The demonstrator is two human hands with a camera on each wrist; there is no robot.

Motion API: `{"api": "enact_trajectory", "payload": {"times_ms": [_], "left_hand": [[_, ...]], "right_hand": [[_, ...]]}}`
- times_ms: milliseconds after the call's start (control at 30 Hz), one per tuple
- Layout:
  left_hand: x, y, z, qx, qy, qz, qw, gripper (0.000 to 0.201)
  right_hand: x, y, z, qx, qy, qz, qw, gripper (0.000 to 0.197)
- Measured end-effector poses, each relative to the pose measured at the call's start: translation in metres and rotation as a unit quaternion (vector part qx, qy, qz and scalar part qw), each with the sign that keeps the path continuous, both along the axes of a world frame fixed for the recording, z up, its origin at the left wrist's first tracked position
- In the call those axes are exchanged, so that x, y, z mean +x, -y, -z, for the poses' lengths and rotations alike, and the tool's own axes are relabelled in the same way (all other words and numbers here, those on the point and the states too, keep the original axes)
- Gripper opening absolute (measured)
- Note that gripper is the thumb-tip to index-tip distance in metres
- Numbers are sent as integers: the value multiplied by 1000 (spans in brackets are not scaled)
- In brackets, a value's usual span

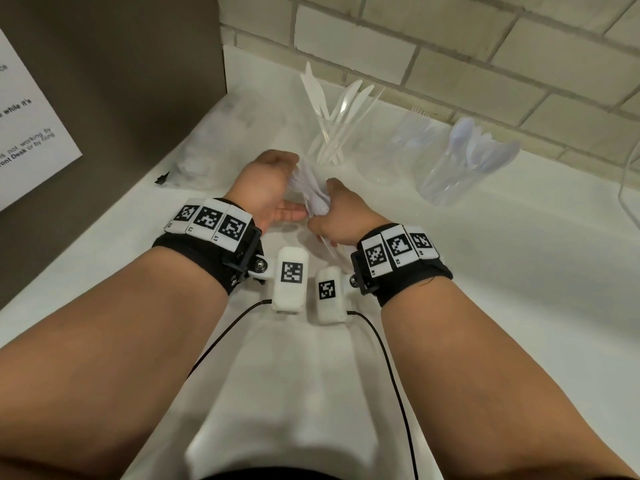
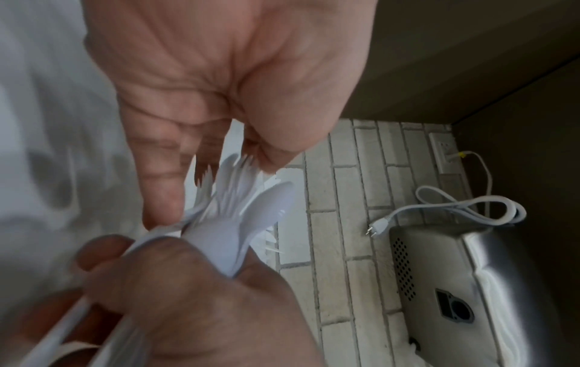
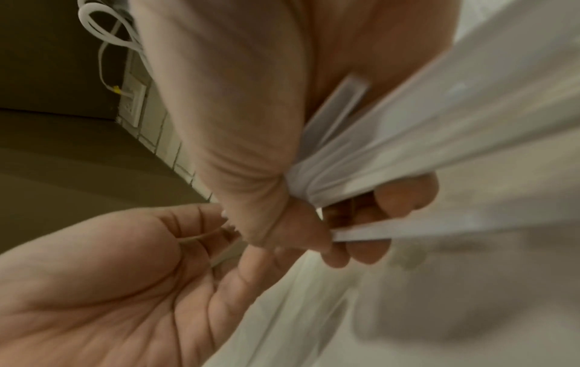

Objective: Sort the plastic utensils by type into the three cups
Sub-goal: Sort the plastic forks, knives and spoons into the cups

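Observation:
My right hand (image 1: 318, 220) grips a bundle of white plastic utensils (image 1: 313, 197) by the handles, with fork and spoon heads (image 2: 251, 211) fanning out above the fist. My left hand (image 1: 298, 188) reaches over those heads, and its thumb and fingers (image 2: 163, 188) pinch the fork tines (image 2: 248, 159). Three clear cups stand behind the hands on the white counter. The knife cup (image 1: 332, 136) is nearest, the fork cup (image 1: 381, 168) is in the middle, and the spoon cup (image 1: 450, 174) is on the right. The bundle's handles (image 3: 408, 154) trail down past my right wrist.
A brick wall (image 1: 450, 57) backs the counter, and a brown panel with a paper sign (image 1: 27, 126) closes the left side. Clear wrappers (image 1: 194, 161) lie at the left. A steel appliance (image 2: 470, 285), a loose power cord (image 2: 455, 208) and an outlet (image 2: 444, 154) sit along the wall.

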State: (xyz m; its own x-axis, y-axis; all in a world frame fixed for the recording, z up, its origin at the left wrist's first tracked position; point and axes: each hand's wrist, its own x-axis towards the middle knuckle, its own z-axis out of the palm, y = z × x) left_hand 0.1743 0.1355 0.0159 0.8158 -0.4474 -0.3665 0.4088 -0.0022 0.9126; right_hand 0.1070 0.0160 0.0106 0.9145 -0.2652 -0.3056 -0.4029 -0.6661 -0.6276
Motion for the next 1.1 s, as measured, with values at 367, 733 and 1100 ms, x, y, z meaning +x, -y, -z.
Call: {"api": "enact_trajectory", "payload": {"times_ms": [367, 733, 1100], "left_hand": [[4, -1, 5, -134, 9, 31, 990, 41], [5, -4, 19, -151, -257, 192, 935, 65], [15, -6, 2, -164, -250, 225, 927, 53]], "right_hand": [[6, 8, -17, 204, 149, 147, 956, 40], [24, -8, -39, 415, 387, 175, 805, 41], [23, -7, -29, 365, 378, 178, 832, 23]]}}
